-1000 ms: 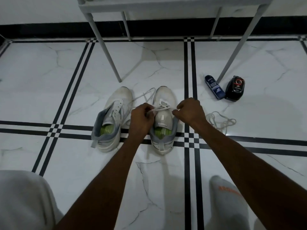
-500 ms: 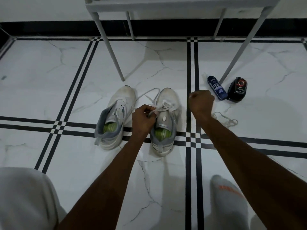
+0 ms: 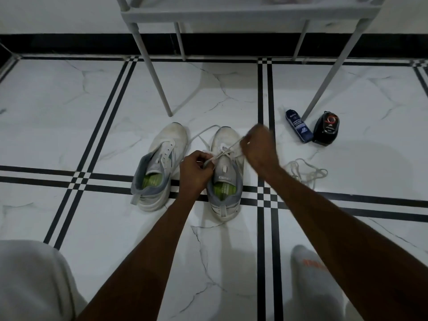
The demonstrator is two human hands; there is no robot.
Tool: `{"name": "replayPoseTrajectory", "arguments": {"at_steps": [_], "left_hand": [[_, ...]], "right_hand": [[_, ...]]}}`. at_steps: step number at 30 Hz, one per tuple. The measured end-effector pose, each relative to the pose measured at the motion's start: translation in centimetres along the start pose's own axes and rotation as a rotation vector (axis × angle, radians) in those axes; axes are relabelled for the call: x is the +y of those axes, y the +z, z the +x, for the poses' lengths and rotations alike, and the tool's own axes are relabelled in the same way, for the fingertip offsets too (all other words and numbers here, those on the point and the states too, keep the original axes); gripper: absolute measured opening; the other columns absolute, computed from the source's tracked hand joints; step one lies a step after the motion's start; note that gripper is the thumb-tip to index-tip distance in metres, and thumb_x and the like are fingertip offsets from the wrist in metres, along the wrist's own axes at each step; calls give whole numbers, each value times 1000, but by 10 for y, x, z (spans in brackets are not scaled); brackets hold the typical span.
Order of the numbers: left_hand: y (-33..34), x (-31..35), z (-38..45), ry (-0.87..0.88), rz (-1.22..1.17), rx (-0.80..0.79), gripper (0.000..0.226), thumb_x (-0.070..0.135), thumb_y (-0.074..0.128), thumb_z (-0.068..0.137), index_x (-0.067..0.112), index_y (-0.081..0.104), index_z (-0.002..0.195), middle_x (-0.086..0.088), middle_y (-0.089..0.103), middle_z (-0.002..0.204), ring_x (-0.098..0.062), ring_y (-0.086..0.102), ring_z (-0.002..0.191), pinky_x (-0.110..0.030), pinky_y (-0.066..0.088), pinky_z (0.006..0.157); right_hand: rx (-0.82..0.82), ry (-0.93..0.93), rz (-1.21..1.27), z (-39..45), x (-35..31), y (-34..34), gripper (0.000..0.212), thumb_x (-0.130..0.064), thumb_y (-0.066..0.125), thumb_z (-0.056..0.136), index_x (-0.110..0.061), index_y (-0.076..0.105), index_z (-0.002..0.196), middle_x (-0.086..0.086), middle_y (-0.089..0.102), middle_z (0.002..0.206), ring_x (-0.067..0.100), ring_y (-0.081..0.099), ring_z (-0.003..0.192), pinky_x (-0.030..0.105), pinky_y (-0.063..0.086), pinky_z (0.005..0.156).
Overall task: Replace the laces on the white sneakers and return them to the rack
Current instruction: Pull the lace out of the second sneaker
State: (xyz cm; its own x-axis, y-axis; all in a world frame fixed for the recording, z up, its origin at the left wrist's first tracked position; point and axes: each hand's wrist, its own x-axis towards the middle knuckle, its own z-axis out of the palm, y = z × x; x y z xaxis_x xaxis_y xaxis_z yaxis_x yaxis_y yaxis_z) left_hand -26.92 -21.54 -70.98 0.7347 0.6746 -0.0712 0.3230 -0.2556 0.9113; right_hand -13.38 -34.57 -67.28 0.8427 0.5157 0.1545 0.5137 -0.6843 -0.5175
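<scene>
Over right sneaker (image 3: 225,172): both hands' fingers (image 3: 201,163) pinching lace (image 3: 228,148)

The right hand (image 3: 257,148) is smeared by motion blur, so its fingertips and just how they pinch the white lace (image 3: 228,148) cannot be made out. The left hand (image 3: 196,169) covers the inner side of the right sneaker (image 3: 225,177) and the lace end it grips. The rack (image 3: 231,12) is cut off by the top edge; only one shelf and its legs show. Print on the blue cleaner bottle (image 3: 298,126) and the black container (image 3: 326,127) is too small to read fully.
</scene>
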Motion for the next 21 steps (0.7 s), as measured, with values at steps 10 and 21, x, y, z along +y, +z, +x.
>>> {"name": "replayPoseTrajectory", "arguments": {"at_steps": [10, 21], "left_hand": [[0, 2, -2, 27, 20, 20, 7, 7, 75, 86, 4, 73, 92, 3, 71, 80, 8, 64, 68, -7, 47, 60], [-2, 0, -2, 29, 72, 34, 4, 3, 73, 84, 4, 71, 88, 3, 71, 78, 8, 63, 68, -6, 46, 62]], "right_hand": [[-296, -86, 122, 2, -11, 25, 14, -25, 73, 83, -12, 79, 86, 10, 70, 100, 26, 62, 98, 34, 51, 85], [144, 226, 15, 23, 47, -18, 14, -5, 59, 87, 2, 70, 82, 18, 64, 91, 34, 60, 90, 25, 39, 75]]}}
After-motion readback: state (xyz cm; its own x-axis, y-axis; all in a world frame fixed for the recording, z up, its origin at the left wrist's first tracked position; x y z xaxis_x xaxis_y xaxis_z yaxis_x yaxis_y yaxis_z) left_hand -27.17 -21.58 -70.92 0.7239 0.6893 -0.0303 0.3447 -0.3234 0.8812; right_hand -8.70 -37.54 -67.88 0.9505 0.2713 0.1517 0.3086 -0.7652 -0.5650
